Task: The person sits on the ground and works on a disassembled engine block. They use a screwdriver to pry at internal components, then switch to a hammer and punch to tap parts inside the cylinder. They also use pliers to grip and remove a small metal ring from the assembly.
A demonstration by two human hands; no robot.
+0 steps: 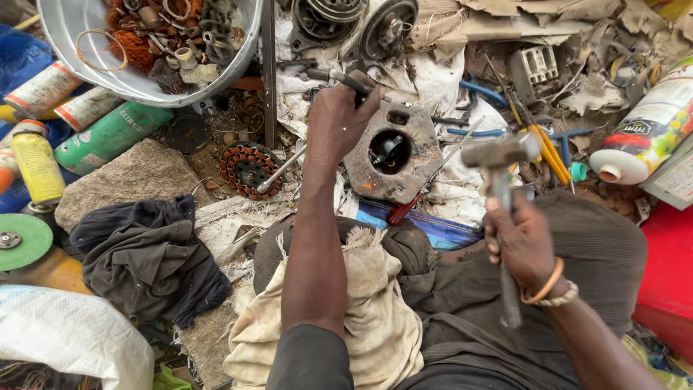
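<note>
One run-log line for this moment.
left hand: holds tool on metal housing | right hand: grips raised hammer | housing: on ground

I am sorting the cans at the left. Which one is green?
The green spray can lies on its side below the metal basin, unlike the yellow bottle.

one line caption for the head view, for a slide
Left hand steadies a punch-like tool at a rusty metal housing while the right hand holds a hammer raised beside it.

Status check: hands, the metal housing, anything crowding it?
Left hand holds a punch tool at the housing. Right hand grips a raised hammer. Screwdriver lies against the housing.
</note>
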